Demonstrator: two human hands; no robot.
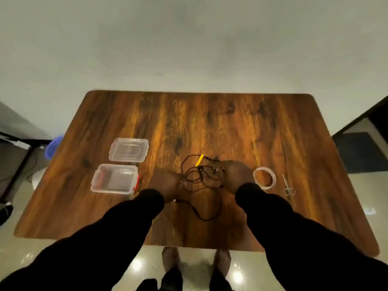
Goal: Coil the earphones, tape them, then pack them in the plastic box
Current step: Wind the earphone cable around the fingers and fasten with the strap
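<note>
Black earphones (196, 175) with a yellow tag lie in a loose tangle at the middle of the wooden table (210, 122); one loop of cable trails toward the near edge. My left hand (165, 183) touches the cable at the tangle's left side. My right hand (236, 175) rests on the tangle's right side by the earbuds. The frame is blurred, so the grip of either hand is unclear. An open clear plastic box (114, 179) with a red clip stands at the left. Its clear lid (128, 149) lies just behind it. A roll of clear tape (264, 177) lies right of my right hand.
Small metal scissors (288, 185) lie right of the tape roll. Black furniture stands off the table's right and left sides, with a blue object (52, 145) on the floor at the left. My feet show below the near table edge.
</note>
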